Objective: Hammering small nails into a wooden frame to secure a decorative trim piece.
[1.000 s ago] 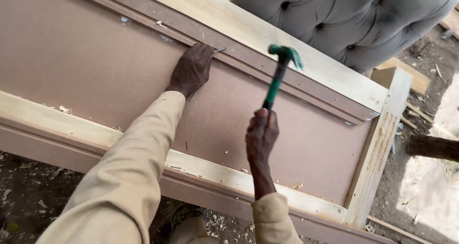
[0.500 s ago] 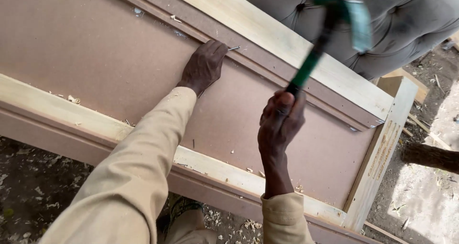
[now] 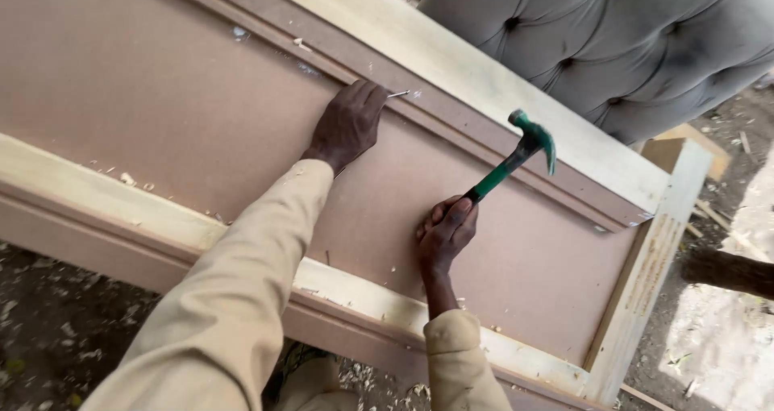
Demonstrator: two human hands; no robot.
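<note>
Large brown fibreboard panel in a pale wooden frame [image 3: 451, 52], lying flat and filling the view; grey button-tufted cushion [image 3: 629, 40] sitting beyond its far edge. Left hand [image 3: 348, 125] pressing on the panel by the far rail, fingers pinching a thin steel nail [image 3: 397, 94]. Right hand [image 3: 445, 232] clenching the green-handled claw hammer [image 3: 516, 155], head hovering near the far rail. Risk: a slanted blow would likely be bending the nail or catching the pinching fingers.
</note>
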